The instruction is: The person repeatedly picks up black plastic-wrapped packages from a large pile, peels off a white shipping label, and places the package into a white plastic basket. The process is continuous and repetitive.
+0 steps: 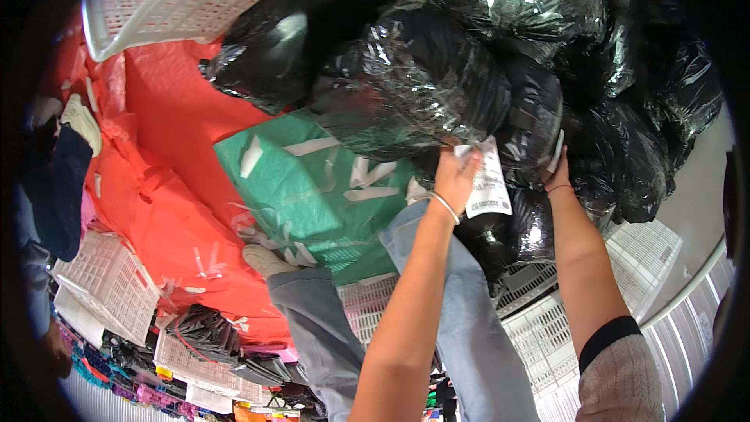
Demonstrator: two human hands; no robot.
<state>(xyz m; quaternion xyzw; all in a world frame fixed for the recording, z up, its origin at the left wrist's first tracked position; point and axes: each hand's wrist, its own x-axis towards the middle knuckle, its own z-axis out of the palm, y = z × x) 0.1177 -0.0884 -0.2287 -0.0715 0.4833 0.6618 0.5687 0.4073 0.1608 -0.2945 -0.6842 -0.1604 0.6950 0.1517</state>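
Note:
My left hand [459,173], with a pale bangle at its wrist, grips a white printed label sheet [490,184] by its upper part. The sheet hangs in front of the black plastic-wrapped bundles and bears writing and codes. Just beyond my fingers lies a large bundle [410,79] in shiny black wrap. My right hand [559,171], a thin red cord at its wrist, holds a thin pale flat object [558,151], seen nearly edge-on, against the side of a smaller black bundle [530,114]. Some of its fingers are hidden.
More black bundles [621,152] are heaped to the right. A green sheet [304,187] with tape scraps lies over red sheeting [176,105]. White plastic baskets [193,3] stand at upper left, lower left and lower right. Another person's leg [55,187] shows at the far left.

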